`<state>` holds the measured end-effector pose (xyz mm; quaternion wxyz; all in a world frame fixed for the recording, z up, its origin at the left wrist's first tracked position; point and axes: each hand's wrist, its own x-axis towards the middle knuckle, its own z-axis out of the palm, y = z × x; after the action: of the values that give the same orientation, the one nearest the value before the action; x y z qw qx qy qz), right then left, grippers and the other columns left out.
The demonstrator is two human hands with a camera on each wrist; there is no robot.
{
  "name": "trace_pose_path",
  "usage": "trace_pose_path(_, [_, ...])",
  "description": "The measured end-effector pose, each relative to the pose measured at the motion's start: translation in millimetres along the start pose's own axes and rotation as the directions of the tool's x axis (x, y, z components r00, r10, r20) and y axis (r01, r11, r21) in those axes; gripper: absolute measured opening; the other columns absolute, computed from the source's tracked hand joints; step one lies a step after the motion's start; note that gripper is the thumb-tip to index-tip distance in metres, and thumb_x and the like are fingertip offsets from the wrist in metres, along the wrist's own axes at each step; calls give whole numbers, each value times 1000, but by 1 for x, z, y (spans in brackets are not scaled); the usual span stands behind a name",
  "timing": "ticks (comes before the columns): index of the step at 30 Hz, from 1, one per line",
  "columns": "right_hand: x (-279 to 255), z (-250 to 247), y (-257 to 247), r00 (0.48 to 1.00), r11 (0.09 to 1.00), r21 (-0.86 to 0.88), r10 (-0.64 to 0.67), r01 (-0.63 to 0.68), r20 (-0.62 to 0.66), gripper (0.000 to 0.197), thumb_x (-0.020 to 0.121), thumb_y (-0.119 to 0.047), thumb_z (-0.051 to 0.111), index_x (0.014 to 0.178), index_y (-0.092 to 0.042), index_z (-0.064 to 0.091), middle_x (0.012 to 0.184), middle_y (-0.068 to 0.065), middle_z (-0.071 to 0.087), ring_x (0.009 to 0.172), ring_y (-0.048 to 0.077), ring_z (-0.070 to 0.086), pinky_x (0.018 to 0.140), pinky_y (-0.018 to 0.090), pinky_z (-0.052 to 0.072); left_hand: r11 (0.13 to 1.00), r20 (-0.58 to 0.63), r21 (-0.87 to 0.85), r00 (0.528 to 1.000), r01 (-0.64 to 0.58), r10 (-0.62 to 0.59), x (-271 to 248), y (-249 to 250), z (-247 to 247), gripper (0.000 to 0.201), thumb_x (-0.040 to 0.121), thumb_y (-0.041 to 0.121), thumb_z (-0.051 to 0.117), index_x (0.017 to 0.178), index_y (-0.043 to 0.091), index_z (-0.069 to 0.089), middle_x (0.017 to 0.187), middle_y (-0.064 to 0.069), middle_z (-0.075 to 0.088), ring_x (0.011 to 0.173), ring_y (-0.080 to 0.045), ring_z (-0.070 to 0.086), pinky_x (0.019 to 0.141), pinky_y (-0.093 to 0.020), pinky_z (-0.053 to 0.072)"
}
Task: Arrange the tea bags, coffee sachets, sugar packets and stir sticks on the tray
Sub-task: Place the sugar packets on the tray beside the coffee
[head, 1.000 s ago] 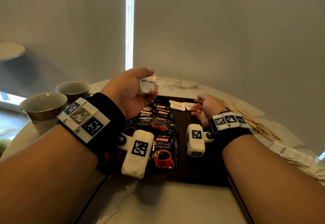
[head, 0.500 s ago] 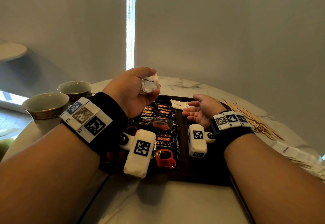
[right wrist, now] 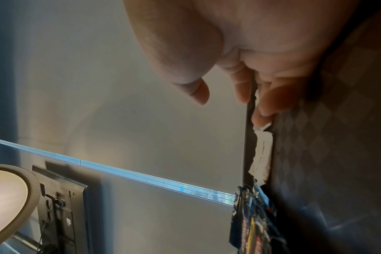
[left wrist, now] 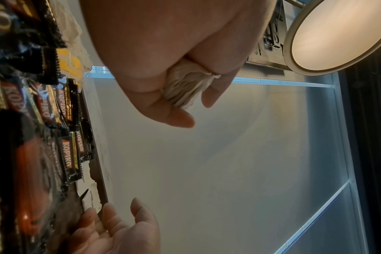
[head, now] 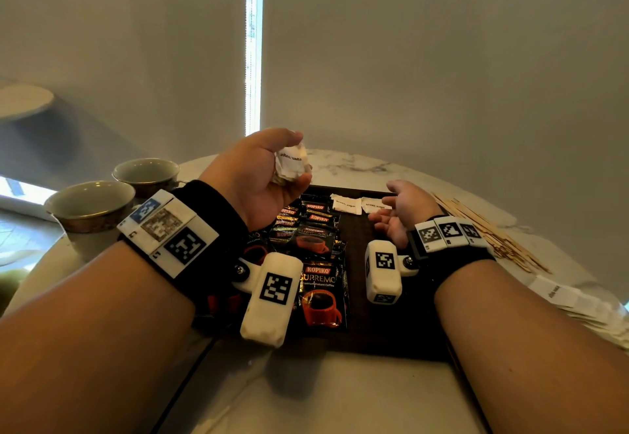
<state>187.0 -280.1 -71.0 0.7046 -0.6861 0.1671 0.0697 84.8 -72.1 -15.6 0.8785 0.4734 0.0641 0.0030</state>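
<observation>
My left hand (head: 272, 174) is raised over the dark tray (head: 360, 341) and grips a bundle of white sugar packets (head: 292, 164); the stack's edges (left wrist: 185, 87) show between thumb and fingers in the left wrist view. Black coffee sachets (head: 313, 246) lie in a column on the tray's left half. Two white sugar packets (head: 347, 203) lie flat at the tray's far edge. My right hand (head: 394, 210) hovers just over the right one, fingers straight and spread, holding nothing. Wooden stir sticks (head: 490, 232) lie on the table to the right of the tray.
Two ceramic cups (head: 92, 203) stand at the left on the round marble table (head: 340, 396). More white packets (head: 571, 300) are heaped at the table's right edge. A grey blind hangs close behind the table.
My right hand has uncurled from a loose fist to open fingers and lifted slightly beside the two flat sugar packets. The left hand has stayed up with its bundle.
</observation>
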Motion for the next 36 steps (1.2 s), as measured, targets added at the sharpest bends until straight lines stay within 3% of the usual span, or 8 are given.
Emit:
trace_pose_path(6, [2,-3,0,1000,1000,28,-3,3,2,38,99,-40,47,114,-6,57,96,12,57,75,21,56,58,32,44,1000,26,-10,1000,-3,3,-4,-1,2,16,90,17,65,101,6,61,123,-21,53,89,-26,57,50,-24,53])
trace_pose_path(11, [-15,-5,-19,990,987,123,-114,104,80,26,96,-39,54,96,-14,59,73,0,49,56,15,45,44,25,34,1000,73,-9,997,5,-4,-8,-2,3,28,90,3,45,111,5,64,127,-26,55,103,-39,64,61,-32,61])
trace_pose_path(14, [-47,1,-36,930,975,104,-218,195,297,27,96,-40,56,96,-13,56,69,-2,46,54,13,42,44,24,29,999,116,48,993,7,-12,-10,-2,4,32,94,2,44,118,8,63,123,-23,62,96,-33,69,65,-36,64])
trace_pose_path(19, [-89,17,-41,781,949,0,-260,315,568,36,76,-36,70,99,-10,61,74,0,56,58,11,48,51,24,33,997,136,82,991,1,-12,-12,-2,6,23,97,3,48,112,8,66,105,-16,68,77,-20,66,54,-22,57])
trace_pose_path(24, [-91,27,-36,789,922,-27,-316,387,527,38,92,-11,65,126,5,57,80,4,65,58,12,54,45,22,39,990,122,138,992,-24,7,-10,-6,6,21,97,5,52,115,9,63,103,-15,66,73,-18,63,52,-22,54])
trace_pose_path(29, [-91,30,-38,838,925,229,-374,304,397,26,92,-1,48,117,4,51,95,16,64,69,18,68,52,23,51,994,43,105,999,24,-29,-8,-3,4,19,96,13,56,114,8,63,108,-16,55,76,-20,58,46,-24,51])
trace_pose_path(31, [-89,29,-39,841,904,295,-405,310,358,20,93,0,44,111,-2,51,92,14,60,64,17,65,50,24,49,995,47,92,998,33,-38,-7,-2,4,22,94,12,59,116,8,62,110,-16,53,76,-20,55,45,-23,48])
trace_pose_path(36, [-88,30,-33,784,905,194,-426,379,452,20,95,-6,54,113,-1,61,90,14,65,64,16,58,49,25,44,990,117,134,992,39,-55,-7,-6,3,64,76,21,77,135,4,59,111,-13,59,69,-14,57,47,-20,48])
